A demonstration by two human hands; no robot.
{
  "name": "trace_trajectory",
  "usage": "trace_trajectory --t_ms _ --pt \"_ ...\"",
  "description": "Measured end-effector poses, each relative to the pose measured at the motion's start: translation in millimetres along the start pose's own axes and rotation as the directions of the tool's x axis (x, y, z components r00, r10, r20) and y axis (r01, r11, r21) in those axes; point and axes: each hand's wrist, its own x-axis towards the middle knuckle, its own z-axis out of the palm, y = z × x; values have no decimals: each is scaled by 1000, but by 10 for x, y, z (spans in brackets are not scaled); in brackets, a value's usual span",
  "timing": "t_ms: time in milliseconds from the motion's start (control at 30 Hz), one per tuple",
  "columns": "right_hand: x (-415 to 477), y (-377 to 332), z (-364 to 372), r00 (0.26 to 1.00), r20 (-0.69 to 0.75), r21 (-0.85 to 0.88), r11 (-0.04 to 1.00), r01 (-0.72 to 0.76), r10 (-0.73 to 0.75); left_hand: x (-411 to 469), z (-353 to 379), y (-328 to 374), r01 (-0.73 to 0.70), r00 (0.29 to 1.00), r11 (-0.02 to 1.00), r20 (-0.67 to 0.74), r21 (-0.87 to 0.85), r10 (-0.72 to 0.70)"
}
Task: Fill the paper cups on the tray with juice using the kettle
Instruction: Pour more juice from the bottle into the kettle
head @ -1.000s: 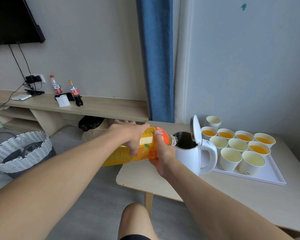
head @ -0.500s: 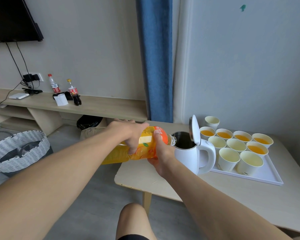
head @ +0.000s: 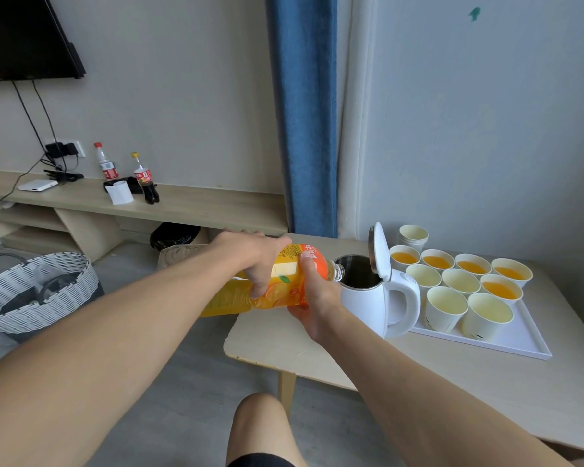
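Observation:
I hold an orange juice bottle (head: 285,286) tipped on its side, its mouth at the rim of the white kettle (head: 368,298), whose lid stands open. My left hand (head: 253,256) grips the bottle's body from above. My right hand (head: 314,298) grips it from below near the neck. To the right, a white tray (head: 526,342) carries several paper cups (head: 447,308); some of them hold orange juice, the nearer ones look empty. A small stack of spare cups (head: 413,235) stands behind the tray.
All of this stands on a light wooden table (head: 418,375) against the wall. A woven white basket (head: 31,288) sits on the floor at left. A low shelf (head: 182,207) at the back holds two soda bottles (head: 145,178). My knee (head: 260,426) is below the table edge.
Both hands and the tipped bottle have stayed at the kettle's mouth. Only the camera has shifted slightly.

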Motion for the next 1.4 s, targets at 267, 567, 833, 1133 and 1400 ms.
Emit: trace_trajectory --t_ms 267,567,833,1133,1400 --pt "-3 -10 -9 1000 9 4 1000 -2 2 -16 -41 17 -2 1000 1000 2 20 2" --pt "6 -11 -14 1000 15 7 1000 -4 4 -23 -75 32 10 1000 998 3 54 -10" --pt "5 -21 -21 1000 20 8 1000 -1 0 -13 -93 41 17 1000 998 3 67 -17" --pt "13 -26 -28 1000 21 6 1000 0 0 -9 -109 47 24 1000 997 7 73 -25" --pt "8 -26 -23 999 37 29 1000 11 -12 -21 -150 66 23 1000 996 6 85 -24"
